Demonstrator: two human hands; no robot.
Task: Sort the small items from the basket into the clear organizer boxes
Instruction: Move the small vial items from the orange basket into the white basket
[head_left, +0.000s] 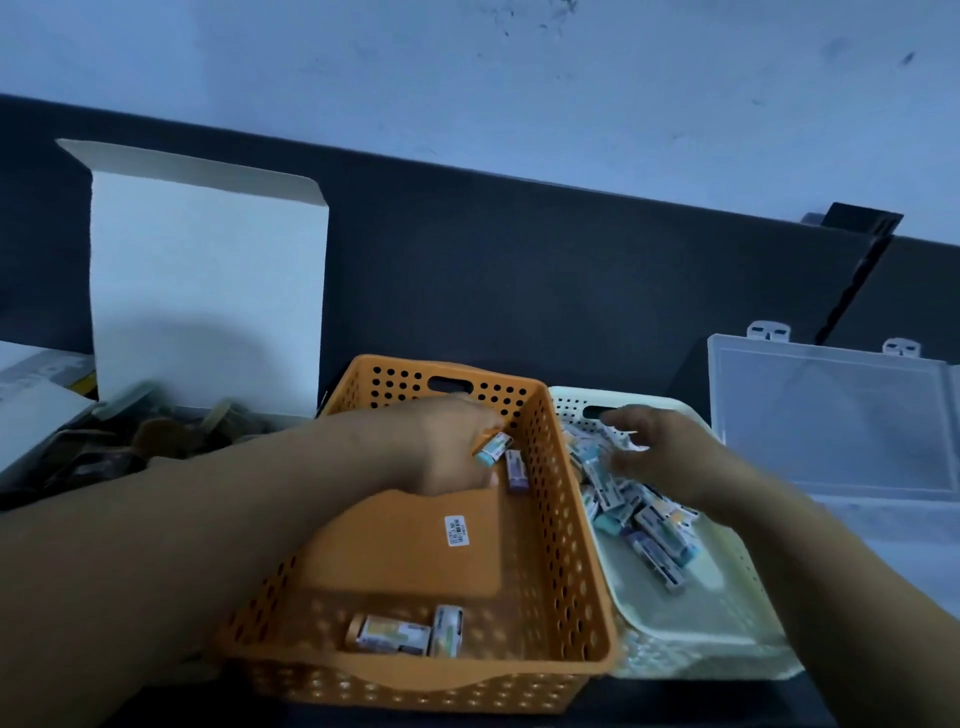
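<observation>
The orange basket (587, 571) stands in front of you. The cream basket (701, 639) touches its right side, and the clear organizer box (831, 415) lies open further right, apart from both. Your left hand (441, 447) is inside the orange basket; its fingers pinch one small item (493, 447) with a teal end. Your right hand (660, 452) is over the pile of items (639, 519) in the cream basket, fingers half bent; it is blurred, so I cannot tell if it holds something. The risk, I think: the organizer is far from your left hand, so the pinched item may slip while crossing both baskets.
</observation>
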